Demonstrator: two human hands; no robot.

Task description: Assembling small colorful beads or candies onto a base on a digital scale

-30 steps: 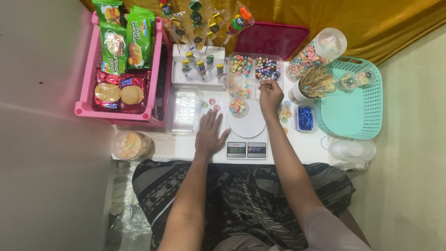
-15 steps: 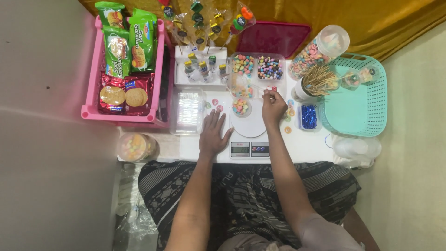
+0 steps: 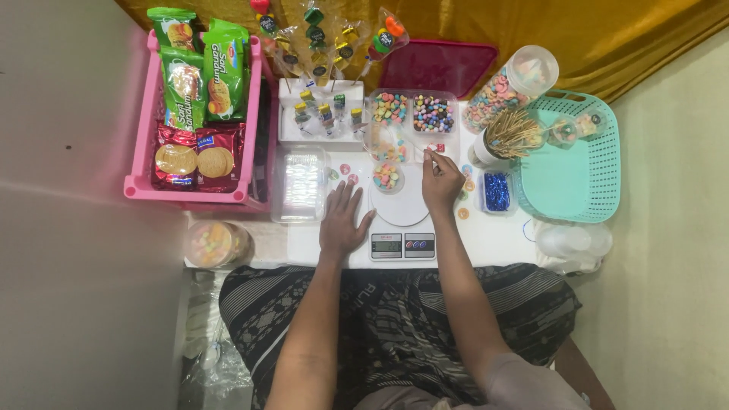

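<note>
A: The right hand is up over the far edge of the scale, fingers pinched together on something tiny (too small to say what, likely 1 sweet). Where's the cup?

B: The cup sits on the back of the round white plate of the scale, already part full of coloured sweets. The pinch is just beside it, on its right, and slightly beyond.

A: So how would you do this well?

B: Judging from here, keep the pinch light and bring it straight over the cup's mouth before letting go, so nothing bounces onto the desk. Several loose sweets lie there already, on both sides of the scale. Don't lean on the plate, or the reading would be off.

A: And the left hand?

B: Flat and open, palm down on the desk, fingers spread, holding nothing. Its thumb side lies right by the scale's edge (I can't tell whether it touches). I'd keep it off the scale.

A: The arms?

B: Both forearms run up from the lap, the left nearly straight, the right angling inward with the wrist bent toward the 2 sweet trays behind the scale.
</note>
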